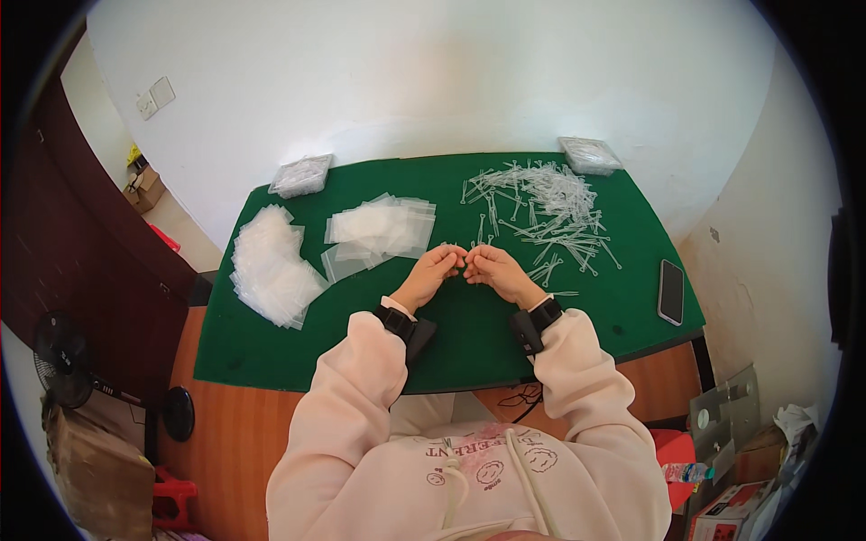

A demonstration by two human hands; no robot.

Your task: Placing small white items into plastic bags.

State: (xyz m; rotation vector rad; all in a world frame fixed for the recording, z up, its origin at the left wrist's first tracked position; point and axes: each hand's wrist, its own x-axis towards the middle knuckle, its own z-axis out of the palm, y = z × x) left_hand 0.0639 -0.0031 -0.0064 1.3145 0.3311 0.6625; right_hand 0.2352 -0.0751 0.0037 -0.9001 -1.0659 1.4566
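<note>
My left hand (435, 273) and my right hand (499, 273) meet over the middle of the table, fingers closed in a pinch and fingertips almost touching. Small clear bits show just past the fingertips, but what the fingers hold is too small to make out. Beyond my right hand spreads a loose pile of thin clear plastic sticks with looped ends (555, 198); a few lie close to the hand. Left of my left hand lies a fanned stack of clear plastic bags (383, 227). A larger heap of similar bags (271, 266) lies farther left.
A green cloth covers the table (433, 338). Clear boxes, one at the back left (302, 176) and one at the back right (590, 155), stand near the wall. A phone (670, 291) lies at the right edge. A black fan (63, 359) stands at the left.
</note>
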